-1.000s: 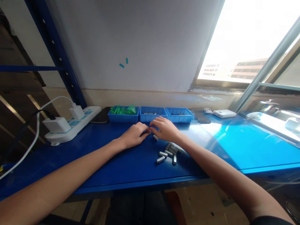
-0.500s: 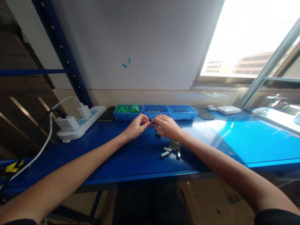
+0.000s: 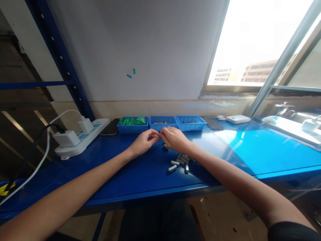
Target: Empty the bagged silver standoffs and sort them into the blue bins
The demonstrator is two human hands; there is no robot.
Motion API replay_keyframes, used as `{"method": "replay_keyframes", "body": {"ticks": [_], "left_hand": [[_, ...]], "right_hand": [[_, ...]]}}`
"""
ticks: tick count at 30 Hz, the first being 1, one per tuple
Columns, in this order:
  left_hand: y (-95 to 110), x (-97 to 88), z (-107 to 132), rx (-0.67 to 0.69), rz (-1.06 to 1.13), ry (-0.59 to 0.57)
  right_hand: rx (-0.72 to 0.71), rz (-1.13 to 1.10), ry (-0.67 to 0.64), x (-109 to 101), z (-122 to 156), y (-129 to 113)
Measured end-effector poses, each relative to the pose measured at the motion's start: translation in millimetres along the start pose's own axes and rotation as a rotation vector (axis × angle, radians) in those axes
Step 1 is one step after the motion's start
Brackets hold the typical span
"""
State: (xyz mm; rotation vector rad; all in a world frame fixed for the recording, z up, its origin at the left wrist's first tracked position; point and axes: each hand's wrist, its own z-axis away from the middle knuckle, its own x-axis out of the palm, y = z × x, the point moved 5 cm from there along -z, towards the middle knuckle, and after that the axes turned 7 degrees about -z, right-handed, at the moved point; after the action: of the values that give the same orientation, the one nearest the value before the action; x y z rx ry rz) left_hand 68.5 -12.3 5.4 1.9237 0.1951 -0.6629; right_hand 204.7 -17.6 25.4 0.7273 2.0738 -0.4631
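Note:
My left hand (image 3: 143, 143) and my right hand (image 3: 173, 138) meet fingertip to fingertip above the blue table (image 3: 140, 174), just in front of the middle blue bin (image 3: 162, 123). Both pinch a tiny part between them that is too small to name. Several small silver metal pieces (image 3: 180, 163) lie in a loose pile on the table under my right wrist. One more silver piece (image 3: 166, 147) lies just below my right fingers. A left blue bin (image 3: 132, 124) holds green parts, and a right blue bin (image 3: 190, 123) holds small metal parts.
A white power strip (image 3: 81, 139) with two white chargers and cables sits at the left. A dark phone (image 3: 109, 129) lies beside the green-part bin. A white box (image 3: 237, 119) rests near the window. A blue shelf post (image 3: 62, 63) rises at the left.
Both hands lifted off the table surface and now hold their pinch a little higher, in front of the middle bin. The camera view shifted slightly; the pile of silver pieces stayed put.

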Motion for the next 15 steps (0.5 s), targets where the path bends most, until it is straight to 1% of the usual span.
{"method": "replay_keyframes", "body": {"ticks": [4,8,12,15], "left_hand": [[-1.8,0.4,0.5,-0.046,0.022,-0.018],[-1.8,-1.1,1.0,-0.106,0.075,-0.033],[-0.3,0.3,0.2,-0.085,0.112,-0.096],[-2.1,0.8,0.6,-0.093,0.098,-0.098]], "right_hand": [[0.008,-0.013,-0.019,-0.3,0.6,-0.4],[-0.045,-0.07,0.007,-3.1,1.7,-2.0],[-0.124,-0.047,0.016,-1.9,2.6,-4.6],[-0.161,-0.048,0.047,-6.7,2.1,-7.0]]}}
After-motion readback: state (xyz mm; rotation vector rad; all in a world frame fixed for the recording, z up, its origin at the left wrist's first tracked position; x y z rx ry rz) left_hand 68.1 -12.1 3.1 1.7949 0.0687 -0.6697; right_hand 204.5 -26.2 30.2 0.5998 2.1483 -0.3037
